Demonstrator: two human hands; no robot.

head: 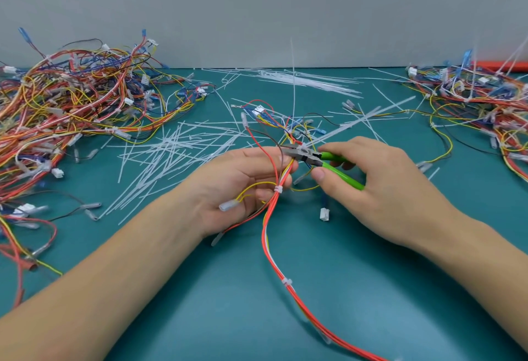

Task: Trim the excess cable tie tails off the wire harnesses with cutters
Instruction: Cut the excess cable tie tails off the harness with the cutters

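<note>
assembly workbench: teal mat (pixel 285 289), heaped wire harnesses (pixel 71 103), cut ties (pixel 171 155).

The cutters (pixel 314 159) blades blur against the tie at frame centre; wire piles (pixel 485 103) at both side edges run out of frame.

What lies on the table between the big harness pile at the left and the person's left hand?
In the head view, a scatter of cut white cable tie tails lies on the teal table between the harness pile and the left hand.
</note>
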